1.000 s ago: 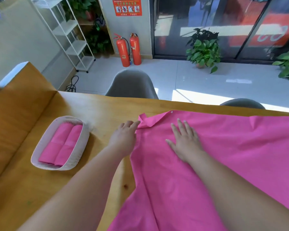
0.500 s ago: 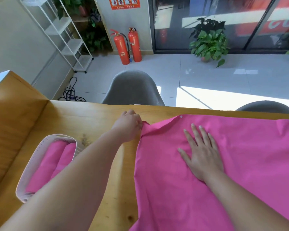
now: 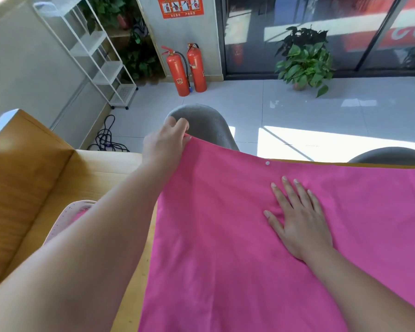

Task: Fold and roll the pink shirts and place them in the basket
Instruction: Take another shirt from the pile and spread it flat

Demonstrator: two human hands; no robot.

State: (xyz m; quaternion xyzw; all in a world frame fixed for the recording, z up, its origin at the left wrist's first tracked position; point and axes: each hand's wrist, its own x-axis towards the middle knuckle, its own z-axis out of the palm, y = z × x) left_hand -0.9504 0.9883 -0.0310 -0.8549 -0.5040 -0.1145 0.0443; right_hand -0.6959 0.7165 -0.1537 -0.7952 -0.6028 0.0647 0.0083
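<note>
Pinching shirt (image 3: 225,236) corner, left hand (image 3: 164,142), right hand (image 3: 297,219) flat

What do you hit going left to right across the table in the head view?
basket → left hand, pinching the corner of the pink shirt → white button → right hand, flat on it.
</note>
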